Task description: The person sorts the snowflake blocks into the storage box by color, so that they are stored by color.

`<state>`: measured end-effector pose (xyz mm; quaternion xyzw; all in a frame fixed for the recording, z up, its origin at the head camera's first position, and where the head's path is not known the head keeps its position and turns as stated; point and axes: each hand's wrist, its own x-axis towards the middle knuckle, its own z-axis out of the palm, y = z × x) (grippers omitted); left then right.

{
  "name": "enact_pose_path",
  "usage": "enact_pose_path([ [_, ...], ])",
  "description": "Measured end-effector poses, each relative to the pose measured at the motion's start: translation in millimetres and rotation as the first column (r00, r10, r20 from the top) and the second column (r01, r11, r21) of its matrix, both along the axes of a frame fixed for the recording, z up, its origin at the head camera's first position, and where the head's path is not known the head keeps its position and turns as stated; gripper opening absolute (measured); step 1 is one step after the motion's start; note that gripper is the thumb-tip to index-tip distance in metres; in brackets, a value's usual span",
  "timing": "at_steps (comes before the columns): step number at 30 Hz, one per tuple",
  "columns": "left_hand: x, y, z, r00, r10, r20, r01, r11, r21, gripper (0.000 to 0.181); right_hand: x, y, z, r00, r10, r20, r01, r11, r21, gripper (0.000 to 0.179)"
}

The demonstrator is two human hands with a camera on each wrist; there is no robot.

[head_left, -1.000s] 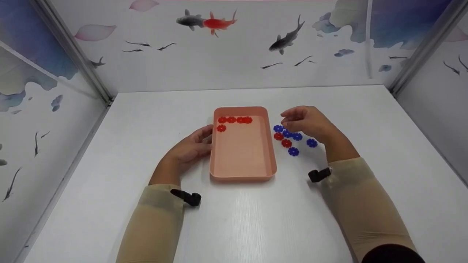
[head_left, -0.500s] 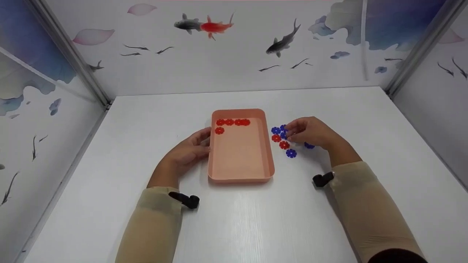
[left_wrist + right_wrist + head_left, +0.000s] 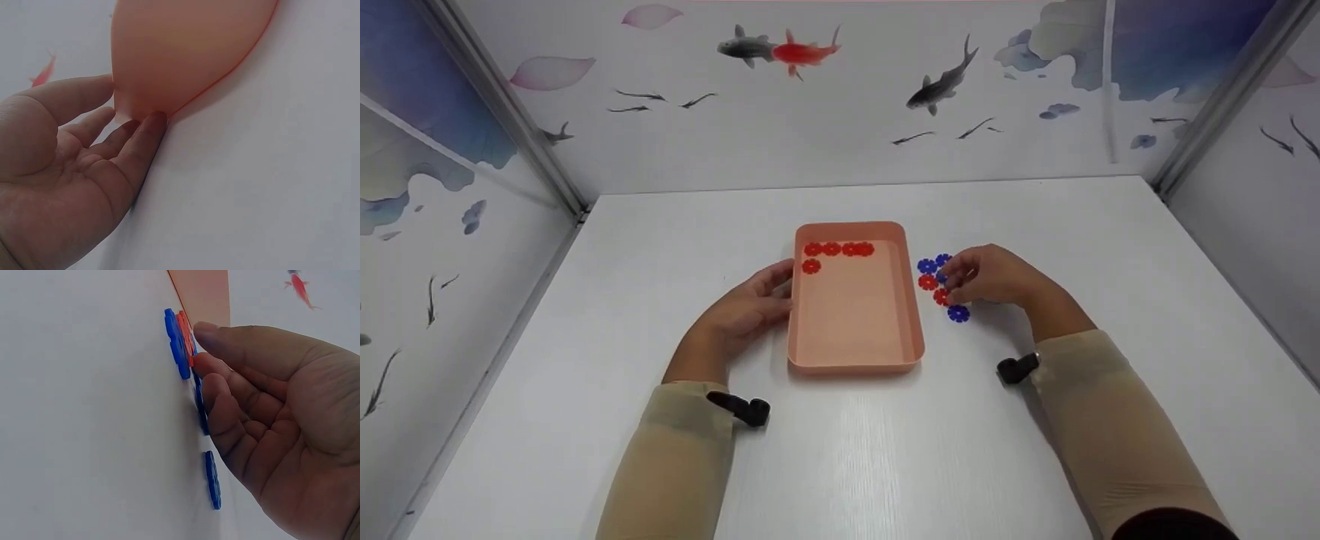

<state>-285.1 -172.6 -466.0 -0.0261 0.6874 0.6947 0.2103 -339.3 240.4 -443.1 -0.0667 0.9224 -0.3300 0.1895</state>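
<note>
In the head view, my left hand (image 3: 746, 309) touches the left side of the pink tray (image 3: 856, 300). The left wrist view has its fingertips (image 3: 153, 121) at the tray's outer wall (image 3: 180, 45), fingers only slightly bent. My right hand (image 3: 997, 276) is low over a loose group of flower-shaped discs right of the tray. Its thumb tip is close to a red disc (image 3: 941, 297), partly hidden. Seen from the right wrist, a gap stays between thumb (image 3: 225, 340) and index finger, beside a red disc (image 3: 184, 337); no disc is plainly held.
Several red discs (image 3: 831, 249) lie in a row along the tray's far end, with another red disc (image 3: 811, 266) below. Beside the tray lie blue discs (image 3: 927, 266), a second red disc (image 3: 928, 283) and a nearer blue disc (image 3: 958, 313). Printed panels (image 3: 840, 127) enclose the white table (image 3: 840, 457).
My right hand has come down from above the discs and shifted nearer to me, to the red disc. My left hand stays at the tray. The camera view has shifted slightly.
</note>
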Motion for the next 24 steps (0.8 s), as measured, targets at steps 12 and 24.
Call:
enact_pose_path([
  [12, -1.2, -0.4, -0.9, 1.000, -0.020, -0.002, 0.020, 0.998, 0.057, 0.084, 5.2, -16.0, 1.6, 0.999, 0.033, -0.005, -0.032, 0.994, 0.100, 0.038],
  [24, -1.8, -1.4, -1.1, 1.000, -0.030, -0.008, 0.031, 0.999, 0.033, 0.085, 3.6, -13.2, 4.2, 0.999, 0.033, -0.002, -0.033, 0.992, 0.122, 0.020],
])
